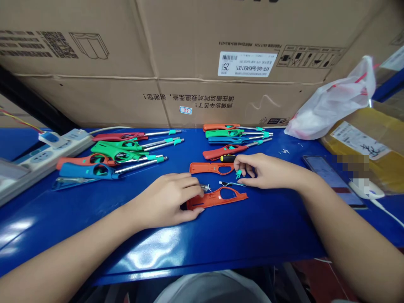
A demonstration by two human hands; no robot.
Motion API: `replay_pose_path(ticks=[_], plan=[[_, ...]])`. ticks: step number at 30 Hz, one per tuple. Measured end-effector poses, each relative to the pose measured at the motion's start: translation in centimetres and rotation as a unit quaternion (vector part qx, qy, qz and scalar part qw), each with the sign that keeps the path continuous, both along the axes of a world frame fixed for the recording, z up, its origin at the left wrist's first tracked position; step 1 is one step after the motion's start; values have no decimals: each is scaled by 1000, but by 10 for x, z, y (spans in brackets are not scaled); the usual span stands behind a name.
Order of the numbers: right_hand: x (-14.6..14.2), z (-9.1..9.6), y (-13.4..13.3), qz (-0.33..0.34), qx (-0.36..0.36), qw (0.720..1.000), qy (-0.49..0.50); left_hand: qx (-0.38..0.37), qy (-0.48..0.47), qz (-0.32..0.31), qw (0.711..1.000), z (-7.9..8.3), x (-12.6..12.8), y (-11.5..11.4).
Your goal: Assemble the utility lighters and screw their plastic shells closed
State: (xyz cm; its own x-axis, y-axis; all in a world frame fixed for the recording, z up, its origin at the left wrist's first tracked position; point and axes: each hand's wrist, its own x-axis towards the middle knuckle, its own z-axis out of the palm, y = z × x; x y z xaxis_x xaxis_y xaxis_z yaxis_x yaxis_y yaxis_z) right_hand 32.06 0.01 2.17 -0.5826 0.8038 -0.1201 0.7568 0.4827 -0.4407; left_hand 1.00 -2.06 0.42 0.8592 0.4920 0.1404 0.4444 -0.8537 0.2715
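My left hand (168, 201) rests on the blue table (240, 235), its fingers curled and pinching the left end of an orange lighter shell half (221, 198) along with a small metal part (206, 187). My right hand (267, 171) pinches a small teal piece (239, 173) over a thin wire (229, 184). A second orange shell half (211, 168) lies just beyond, beside a black-and-yellow screwdriver (227, 158).
Several assembled long-nosed lighters lie in a pile at the left (110, 158) and another at the middle back (232, 136). A power strip (47, 151) sits far left. Cardboard boxes (202, 63) wall the back. A plastic bag (334, 101), a phone (331, 179) and a mouse (366, 189) lie right.
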Motion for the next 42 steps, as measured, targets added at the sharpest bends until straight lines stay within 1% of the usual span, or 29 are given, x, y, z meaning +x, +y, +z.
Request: replay_pose_path(ticks=[2, 6, 9, 11, 13, 16, 18, 20, 23, 26, 30, 33, 37, 42], plan=[[1, 1, 0, -1, -7, 1000, 0, 6, 5, -1, 1000, 1, -1, 1], [0, -3, 0, -4, 17, 1000, -9, 27, -3, 7, 1000, 3, -3, 5], [-1, -5, 1, 2, 18, 1000, -14, 25, -28, 31, 999, 2, -5, 9], [-1, -2, 0, 14, 24, 1000, -4, 20, -40, 57, 997, 1, -6, 12], [-2, 1, -1, 22, 50, 998, 21, 3, -46, 82, 996, -2, -7, 15], [-6, 4, -6, 29, 89, 994, 53, -69, -58, 105, 990, -7, -7, 19], [-11, 2, -10, 39, 106, 993, 42, -119, -70, 115, 984, -8, -6, 21], [-17, -3, -14, 49, 117, 992, 15, -149, -77, 123, 978, -8, -6, 22], [-26, -9, -18, 52, 125, 991, -16, -159, -78, 127, 976, -8, -4, 22], [-32, -14, -19, 47, 142, 989, -17, -149, -83, 127, 977, -9, -3, 21], [-39, -17, -20, 35, 164, 986, 15, -119, -88, 121, 982, -12, -3, 20], [-44, -17, -22, 24, 183, 981, 56, -111, -116, 117, 980, -11, -3, 19], [-48, -17, -26, 13, 202, 974, 97, -154, -153, 137, 966, -7, 1, 15], [-49, -15, -29, 52, 229, 967, 104, -232, -202, 164, 937, -3, 6, 8]])
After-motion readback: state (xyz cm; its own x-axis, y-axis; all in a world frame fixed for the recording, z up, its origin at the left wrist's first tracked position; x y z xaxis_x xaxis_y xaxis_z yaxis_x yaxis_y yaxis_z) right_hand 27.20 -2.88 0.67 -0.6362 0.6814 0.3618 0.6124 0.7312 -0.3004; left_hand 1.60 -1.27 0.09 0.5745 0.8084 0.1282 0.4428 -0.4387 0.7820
